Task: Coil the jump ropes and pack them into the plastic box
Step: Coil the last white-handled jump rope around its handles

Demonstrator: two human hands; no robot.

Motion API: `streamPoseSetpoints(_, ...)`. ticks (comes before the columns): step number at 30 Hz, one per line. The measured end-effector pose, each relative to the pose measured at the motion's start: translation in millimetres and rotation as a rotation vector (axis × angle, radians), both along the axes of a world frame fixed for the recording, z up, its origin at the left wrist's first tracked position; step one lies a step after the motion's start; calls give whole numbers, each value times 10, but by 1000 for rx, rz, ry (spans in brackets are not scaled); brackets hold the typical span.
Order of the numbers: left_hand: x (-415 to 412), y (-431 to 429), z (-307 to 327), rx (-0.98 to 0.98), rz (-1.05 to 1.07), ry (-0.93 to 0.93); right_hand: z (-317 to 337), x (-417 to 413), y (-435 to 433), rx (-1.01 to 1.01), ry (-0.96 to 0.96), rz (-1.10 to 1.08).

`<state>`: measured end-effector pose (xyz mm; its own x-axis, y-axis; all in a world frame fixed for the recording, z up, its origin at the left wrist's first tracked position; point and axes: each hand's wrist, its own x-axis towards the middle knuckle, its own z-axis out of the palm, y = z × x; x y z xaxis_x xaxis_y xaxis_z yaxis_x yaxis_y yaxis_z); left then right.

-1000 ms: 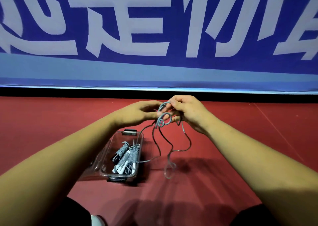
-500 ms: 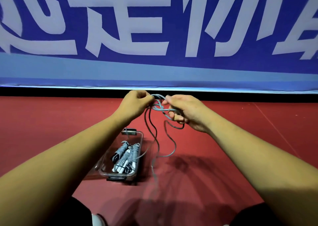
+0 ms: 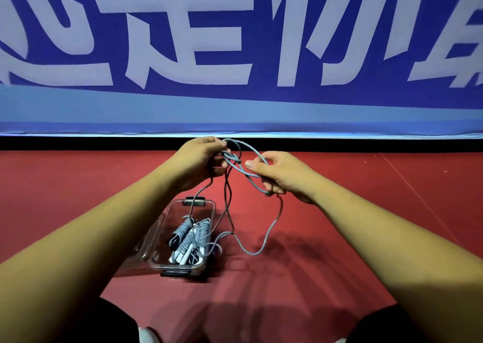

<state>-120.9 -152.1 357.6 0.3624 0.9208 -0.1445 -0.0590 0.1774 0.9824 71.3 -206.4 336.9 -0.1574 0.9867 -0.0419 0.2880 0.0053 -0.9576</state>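
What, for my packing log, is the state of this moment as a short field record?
left hand: grips gathered loops of the loose rope
right hand: fingers pinch a strand of the same rope
loose rope: grey-blue, hangs from both hands; one strand drops toward the box, a loop reaches the floor to its right
plastic box: clear, open, on the red floor
packed ropes: coiled bundles with handles, inside the box
task stage: coiling, not yet packed
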Motion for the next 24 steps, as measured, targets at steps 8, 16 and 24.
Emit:
streamPoseSetpoints(8, 71, -107, -71, -31, 5, 47, 15, 45, 28, 22, -30, -76)
streamPoseSetpoints(16, 14, -137, -26, 83, -212, 55, 41, 3, 4, 37, 78, -28)
streamPoseSetpoints(24, -1, -164, 21, 276, -290, 198, -34, 23, 39, -9, 63, -33)
